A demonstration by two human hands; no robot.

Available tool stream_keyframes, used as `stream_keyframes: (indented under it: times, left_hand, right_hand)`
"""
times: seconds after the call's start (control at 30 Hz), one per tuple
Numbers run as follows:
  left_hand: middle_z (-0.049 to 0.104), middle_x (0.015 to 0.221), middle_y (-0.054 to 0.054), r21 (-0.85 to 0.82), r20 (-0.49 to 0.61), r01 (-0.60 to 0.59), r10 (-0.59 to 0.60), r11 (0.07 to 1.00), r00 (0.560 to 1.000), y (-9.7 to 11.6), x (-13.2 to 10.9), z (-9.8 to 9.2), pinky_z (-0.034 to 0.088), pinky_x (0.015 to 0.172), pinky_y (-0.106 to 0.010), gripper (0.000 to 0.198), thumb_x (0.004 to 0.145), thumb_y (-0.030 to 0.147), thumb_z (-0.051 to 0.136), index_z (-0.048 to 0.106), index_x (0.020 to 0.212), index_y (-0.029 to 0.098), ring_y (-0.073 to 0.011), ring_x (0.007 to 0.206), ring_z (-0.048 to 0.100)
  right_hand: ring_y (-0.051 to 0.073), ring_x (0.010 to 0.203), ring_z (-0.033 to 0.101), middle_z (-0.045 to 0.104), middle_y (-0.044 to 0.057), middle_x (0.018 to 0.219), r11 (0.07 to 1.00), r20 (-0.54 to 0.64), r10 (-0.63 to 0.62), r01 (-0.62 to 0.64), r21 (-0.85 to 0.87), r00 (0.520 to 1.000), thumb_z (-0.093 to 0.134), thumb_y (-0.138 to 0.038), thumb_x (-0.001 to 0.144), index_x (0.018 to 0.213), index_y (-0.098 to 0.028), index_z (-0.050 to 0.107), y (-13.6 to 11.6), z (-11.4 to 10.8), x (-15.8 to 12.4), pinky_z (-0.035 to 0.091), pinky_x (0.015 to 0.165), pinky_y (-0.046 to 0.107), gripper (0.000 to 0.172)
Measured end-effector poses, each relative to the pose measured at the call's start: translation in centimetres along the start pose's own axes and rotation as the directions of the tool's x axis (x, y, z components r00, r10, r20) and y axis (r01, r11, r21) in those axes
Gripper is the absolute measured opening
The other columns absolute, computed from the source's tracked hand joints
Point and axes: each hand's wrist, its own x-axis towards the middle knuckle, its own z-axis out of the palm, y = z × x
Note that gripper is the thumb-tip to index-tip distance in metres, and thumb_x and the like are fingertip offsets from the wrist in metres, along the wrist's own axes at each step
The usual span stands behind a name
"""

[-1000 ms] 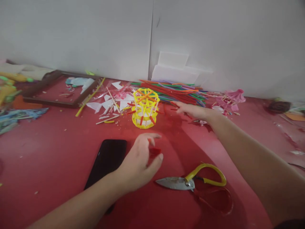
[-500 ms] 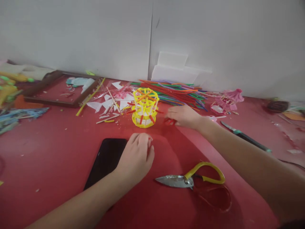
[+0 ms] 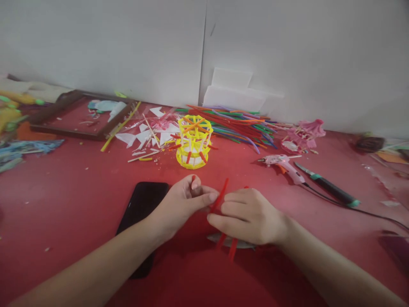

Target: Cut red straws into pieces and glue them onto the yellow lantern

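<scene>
My right hand (image 3: pixel 247 215) is closed around several short red pipe cleaner pieces (image 3: pixel 233 249), whose ends poke out above and below the fingers. My left hand (image 3: pixel 182 202) is curled just beside it, a small red tip showing between its fingers. Its thumb meets another red piece (image 3: pixel 220 195) that slants up between both hands. Scissors (image 3: pixel 244 243) lie beneath my right hand, mostly hidden apart from the blade. Beyond the hands stands a round yellow frame (image 3: pixel 193 143) of pipe cleaners and thin sticks, with red pieces jutting from its sides.
A black phone (image 3: pixel 143 204) lies by my left forearm. To the right are a pink glue gun (image 3: pixel 284 166) with its cord and a craft knife (image 3: pixel 332 187). Behind are a pipe cleaner pile (image 3: pixel 236 123), paper scraps (image 3: pixel 140 138), a brown frame (image 3: pixel 70 132) and a pink model (image 3: pixel 303 135).
My right hand has come back from beside the yellow frame toward my left hand, with red pieces in it. It now covers most of the scissors, and the glue gun has come into view.
</scene>
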Motion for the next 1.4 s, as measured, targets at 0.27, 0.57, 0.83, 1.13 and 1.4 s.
stream_keyframes:
  times: [0.27, 0.57, 0.83, 1.13, 1.4]
  left_hand:
    - [0.071, 0.075, 0.003, 0.022, 0.027, 0.027, -0.028, 0.999, 0.999, -0.2, 0.3, -0.1, 0.046, 0.062, -0.019, 0.048, 0.070, 0.012, 0.081, 0.034, 0.073, 0.021, -0.0081, 0.067, 0.064]
    - [0.071, 0.072, 0.006, 0.043, -0.024, -0.115, 0.116, 0.992, 0.993, 0.2, -0.2, 1.1, 0.046, 0.064, -0.020, 0.048, 0.072, 0.011, 0.079, 0.032, 0.071, 0.021, -0.0061, 0.065, 0.062]
    - [0.070, 0.082, -0.001, 0.169, -0.096, -0.168, 0.186, 0.971, 0.978, -0.3, 0.2, 0.5, 0.048, 0.069, -0.027, 0.032, 0.085, 0.041, 0.068, 0.047, 0.074, 0.020, -0.0130, 0.073, 0.062]
    - [0.067, 0.058, -0.001, 0.234, -0.029, -0.146, 0.157, 0.961, 0.987, 0.1, 0.0, 0.1, 0.040, 0.055, -0.024, 0.031, 0.093, 0.045, 0.054, 0.058, 0.077, 0.019, -0.0130, 0.056, 0.055]
    - [0.069, 0.083, -0.002, 0.148, 0.013, -0.194, 0.195, 0.970, 0.981, -0.1, -0.3, 0.5, 0.050, 0.064, -0.026, 0.037, 0.086, 0.048, 0.065, 0.044, 0.071, 0.021, -0.0142, 0.072, 0.063]
  right_hand:
    - [0.013, 0.058, 0.049, 0.063, 0.000, 0.067, 0.914, 0.073, 0.223, -0.234, 0.330, 0.972, 0.049, -0.018, 0.094, 0.093, -0.025, 0.068, -0.3, 0.7, -1.6, 0.034, 0.052, 0.028, 0.020]
    - [0.008, 0.053, 0.041, 0.047, -0.006, 0.070, -0.122, 0.382, 0.837, -0.547, 0.828, 0.392, 0.071, -0.048, 0.080, 0.107, -0.023, 0.060, -1.3, 0.6, 0.0, 0.037, 0.049, 0.022, 0.038]
    - [0.013, 0.071, 0.054, 0.057, 0.000, 0.077, -0.065, 0.288, 0.876, -0.498, 0.865, 0.386, 0.054, -0.051, 0.092, 0.073, -0.020, 0.054, -0.5, 2.0, -0.5, 0.047, 0.070, 0.028, 0.035]
    - [0.005, 0.041, 0.025, 0.045, -0.009, 0.060, -0.675, 0.662, 0.551, -0.194, 0.711, 0.508, 0.059, -0.050, 0.089, 0.095, -0.024, 0.054, -1.0, 0.6, -0.5, 0.025, 0.035, 0.014, 0.027]
    - [0.003, 0.036, 0.032, 0.054, -0.007, 0.059, -0.597, 0.609, 0.617, -0.208, 0.775, 0.499, 0.055, -0.044, 0.094, 0.091, -0.022, 0.057, -2.4, 1.4, -0.4, 0.029, 0.035, 0.014, 0.023]
